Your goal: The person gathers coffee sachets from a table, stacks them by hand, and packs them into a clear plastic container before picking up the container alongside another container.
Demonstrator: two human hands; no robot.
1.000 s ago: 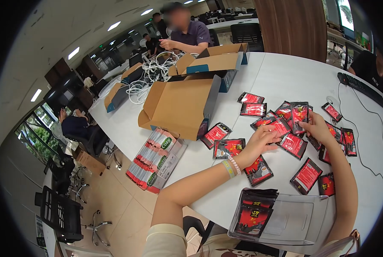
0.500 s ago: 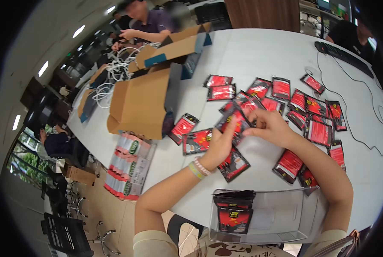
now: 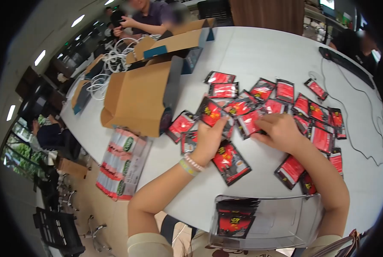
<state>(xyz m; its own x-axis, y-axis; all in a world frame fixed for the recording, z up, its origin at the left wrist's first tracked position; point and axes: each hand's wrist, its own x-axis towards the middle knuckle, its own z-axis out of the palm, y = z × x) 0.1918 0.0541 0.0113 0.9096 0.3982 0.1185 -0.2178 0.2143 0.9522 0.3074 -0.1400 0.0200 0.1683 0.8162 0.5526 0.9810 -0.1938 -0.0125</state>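
Observation:
My left hand [image 3: 209,140] is closed on a black-and-red coffee sachet [image 3: 212,111], thumb on its printed front, holding it tilted over the pile. To its right, my right hand [image 3: 280,132] pinches the edge of another coffee sachet [image 3: 248,122] with curled fingers. Many similar sachets lie scattered and overlapping around both hands. One loose sachet [image 3: 231,162] lies just below my left hand. Close to my body stands a clear plastic tray [image 3: 281,222], with a few sachets [image 3: 234,225] stacked at its left end.
Left of the sachets stand open cardboard boxes [image 3: 135,96] and a clear box of red-and-white stick packs [image 3: 120,165]. White cables [image 3: 114,58] lie behind them. A black keyboard [image 3: 346,66] with a thin cable is at the far right. Two people sit across the white table [image 3: 260,51].
My hands have moved apart. The left now holds one sachet up to the left, while the right has another by its edge. Before, both hands were together at one sachet.

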